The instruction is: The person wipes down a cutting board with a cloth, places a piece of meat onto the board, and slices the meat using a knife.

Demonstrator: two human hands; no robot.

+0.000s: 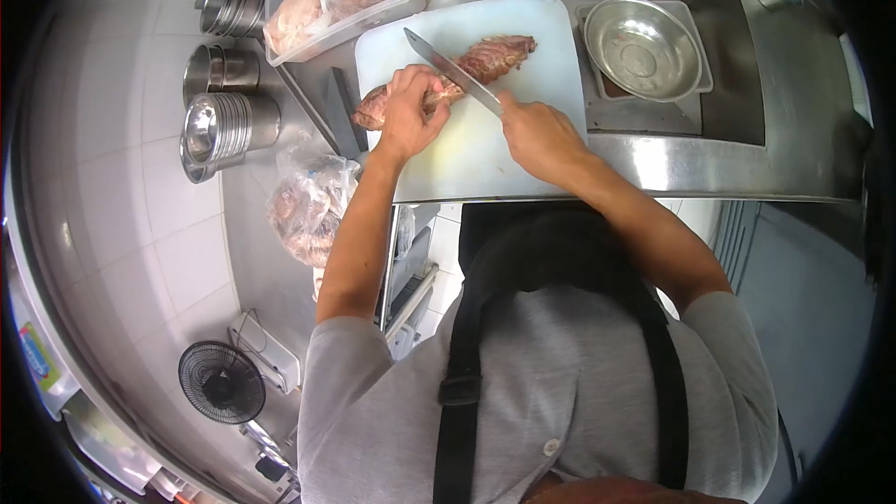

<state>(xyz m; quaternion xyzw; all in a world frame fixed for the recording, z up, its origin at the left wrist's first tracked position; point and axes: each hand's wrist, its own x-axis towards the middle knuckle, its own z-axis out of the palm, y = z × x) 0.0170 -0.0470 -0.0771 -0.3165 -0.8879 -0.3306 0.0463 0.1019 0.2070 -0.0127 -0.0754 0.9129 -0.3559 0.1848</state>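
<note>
While the left hand (pixel 413 121) grips the near end of a long piece of meat (pixel 497 56) with bent fingers, the right hand (pixel 543 138) closes around a knife (pixel 455 73). The meat lies on a pale, smooth cutting board (pixel 467 168), its long axis slanting away to the right; the straight metal blade crosses over it, nearest the left fingertips. The meat is reddish-brown, its surface uneven and ridged.

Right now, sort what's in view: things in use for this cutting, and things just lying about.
In use:
- meat, under the left hand
- knife, in the right hand
- cutting board

Apparently lying about:
- fan
- stacked metal cups
- metal bowl
</note>
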